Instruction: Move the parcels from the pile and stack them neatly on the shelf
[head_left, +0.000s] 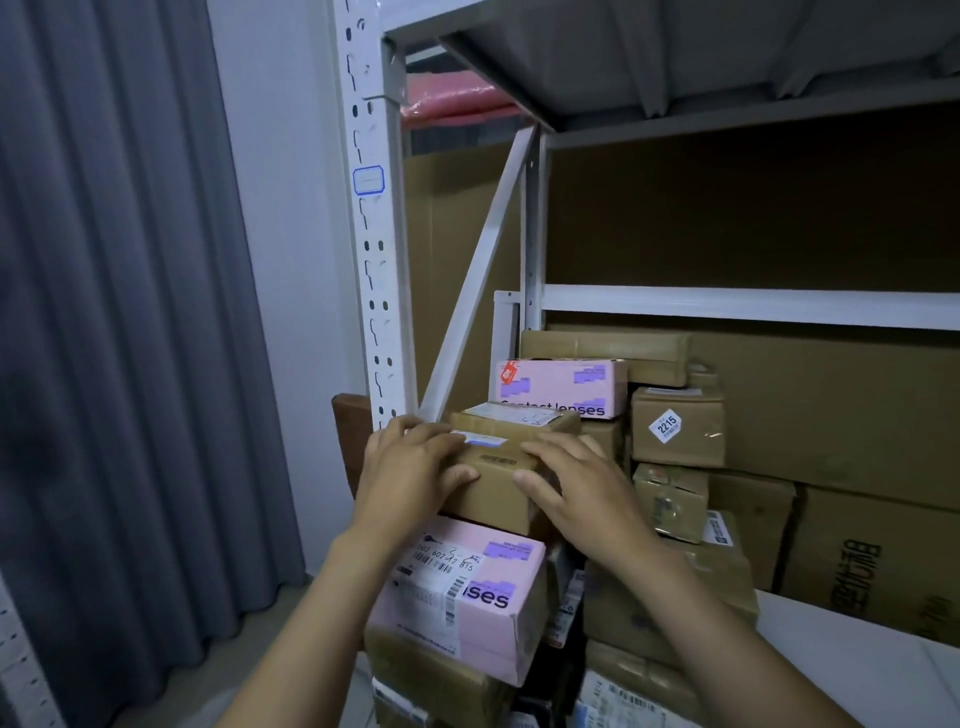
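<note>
A small brown cardboard parcel (506, 467) sits on top of a pink "lenses" box (462, 597) at the left end of the shelf stack. My left hand (410, 467) lies on its left side with the fingers over the top edge. My right hand (576, 483) covers its right side, fingers spread over the top and front. Both hands hold the parcel between them. Behind it stands a second pink box (561, 387) marked "Contact lenses".
Brown parcels (678, 426) are stacked to the right, one with a "2215" sticker. Large cartons (857, 415) fill the back of the shelf. A white upright post (379, 260) and diagonal brace (483, 270) frame the left side. A grey curtain (114, 312) hangs at left.
</note>
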